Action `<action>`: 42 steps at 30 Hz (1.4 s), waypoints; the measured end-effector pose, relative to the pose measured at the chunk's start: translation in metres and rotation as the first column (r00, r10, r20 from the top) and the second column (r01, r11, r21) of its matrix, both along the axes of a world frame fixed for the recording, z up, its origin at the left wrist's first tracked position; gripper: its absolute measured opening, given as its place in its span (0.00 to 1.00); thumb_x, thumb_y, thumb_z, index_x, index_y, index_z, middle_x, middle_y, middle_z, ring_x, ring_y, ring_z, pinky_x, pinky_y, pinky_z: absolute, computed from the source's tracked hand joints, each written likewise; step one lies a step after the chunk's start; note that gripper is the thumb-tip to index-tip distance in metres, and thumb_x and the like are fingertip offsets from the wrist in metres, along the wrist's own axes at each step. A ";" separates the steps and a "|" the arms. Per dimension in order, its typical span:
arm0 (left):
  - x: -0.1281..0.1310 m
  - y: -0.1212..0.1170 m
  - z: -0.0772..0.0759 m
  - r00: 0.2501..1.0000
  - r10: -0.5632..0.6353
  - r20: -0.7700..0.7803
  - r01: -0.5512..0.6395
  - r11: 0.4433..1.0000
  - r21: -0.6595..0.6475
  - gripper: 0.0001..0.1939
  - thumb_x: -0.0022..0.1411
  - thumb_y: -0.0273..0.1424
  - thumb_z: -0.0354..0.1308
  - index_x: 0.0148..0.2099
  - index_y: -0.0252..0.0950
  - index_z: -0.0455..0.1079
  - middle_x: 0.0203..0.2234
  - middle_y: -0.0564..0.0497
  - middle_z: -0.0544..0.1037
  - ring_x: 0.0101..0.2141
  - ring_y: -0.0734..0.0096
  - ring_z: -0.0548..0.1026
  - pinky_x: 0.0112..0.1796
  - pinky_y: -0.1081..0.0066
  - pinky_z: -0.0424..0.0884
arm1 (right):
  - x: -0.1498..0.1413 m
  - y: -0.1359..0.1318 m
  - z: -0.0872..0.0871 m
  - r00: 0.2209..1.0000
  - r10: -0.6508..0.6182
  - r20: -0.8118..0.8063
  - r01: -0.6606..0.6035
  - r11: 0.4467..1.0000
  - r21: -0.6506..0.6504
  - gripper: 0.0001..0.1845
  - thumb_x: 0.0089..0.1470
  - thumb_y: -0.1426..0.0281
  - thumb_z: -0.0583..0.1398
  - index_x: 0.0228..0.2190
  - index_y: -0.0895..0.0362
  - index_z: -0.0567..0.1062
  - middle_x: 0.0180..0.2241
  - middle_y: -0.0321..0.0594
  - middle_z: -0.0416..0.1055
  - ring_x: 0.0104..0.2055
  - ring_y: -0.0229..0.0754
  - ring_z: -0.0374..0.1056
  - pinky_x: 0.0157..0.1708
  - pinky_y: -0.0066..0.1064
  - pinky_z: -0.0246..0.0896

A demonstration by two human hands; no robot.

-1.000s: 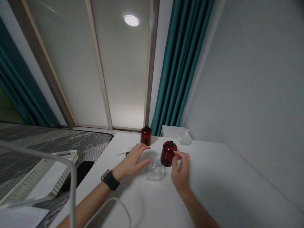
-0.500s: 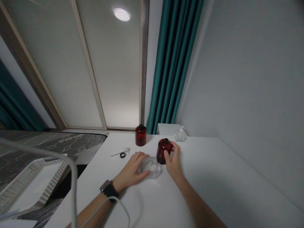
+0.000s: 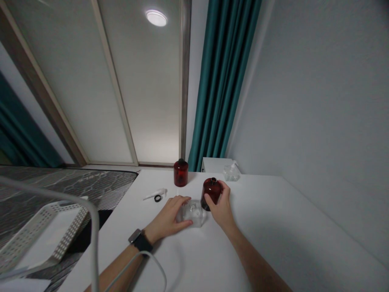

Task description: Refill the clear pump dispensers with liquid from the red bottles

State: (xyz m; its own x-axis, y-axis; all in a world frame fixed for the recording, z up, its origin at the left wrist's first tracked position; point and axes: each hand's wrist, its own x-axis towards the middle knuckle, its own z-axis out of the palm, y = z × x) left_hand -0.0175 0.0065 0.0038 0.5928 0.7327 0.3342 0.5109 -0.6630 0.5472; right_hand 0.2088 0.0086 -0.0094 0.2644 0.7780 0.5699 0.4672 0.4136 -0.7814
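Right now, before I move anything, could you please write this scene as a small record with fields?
Left hand: around a clear square bottle
Right hand: holding a dark red bottle
Near the hands: a white pump head, a black ring, a second dark red bottle standing upright, a clear pump bottle
Surface: a white table
Rest: a black wristwatch on the left wrist, a white perforated basket, a teal curtain
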 end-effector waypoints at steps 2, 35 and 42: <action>-0.001 0.000 0.001 1.000 0.005 -0.006 -0.005 1.000 0.003 0.31 0.59 0.38 0.64 0.61 0.37 0.59 0.50 0.41 0.72 0.50 0.50 0.71 0.52 0.53 0.67 | 0.005 -0.008 0.001 0.998 0.032 0.057 -0.033 0.999 0.011 0.31 0.56 0.68 0.59 0.59 0.54 0.58 0.54 0.50 0.59 0.59 0.53 0.59 0.61 0.54 0.54; -0.013 0.011 -0.002 0.996 0.072 0.055 -0.073 0.997 0.014 0.29 0.59 0.37 0.63 0.60 0.37 0.62 0.47 0.42 0.74 0.46 0.54 0.73 0.49 0.55 0.70 | 0.005 0.002 0.007 0.981 0.185 -0.062 -0.184 0.983 0.015 0.29 0.38 0.71 0.68 0.44 0.53 0.67 0.44 0.41 0.71 0.46 0.48 0.71 0.49 0.44 0.68; -0.013 0.012 -0.007 0.996 0.062 0.058 -0.063 0.998 0.011 0.35 0.57 0.37 0.65 0.63 0.37 0.57 0.47 0.42 0.72 0.47 0.54 0.72 0.50 0.55 0.69 | -0.001 0.000 0.006 0.991 0.131 -0.003 -0.130 0.988 0.084 0.29 0.42 0.71 0.66 0.49 0.54 0.70 0.49 0.45 0.72 0.51 0.51 0.69 0.54 0.48 0.65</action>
State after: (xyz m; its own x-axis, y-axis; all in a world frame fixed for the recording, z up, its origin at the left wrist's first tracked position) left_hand -0.0306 0.0185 -0.0034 0.5252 0.7634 0.3759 0.5195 -0.6375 0.5689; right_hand 0.2076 0.0081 -0.0037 0.1691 0.7559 0.6324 0.3983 0.5345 -0.7454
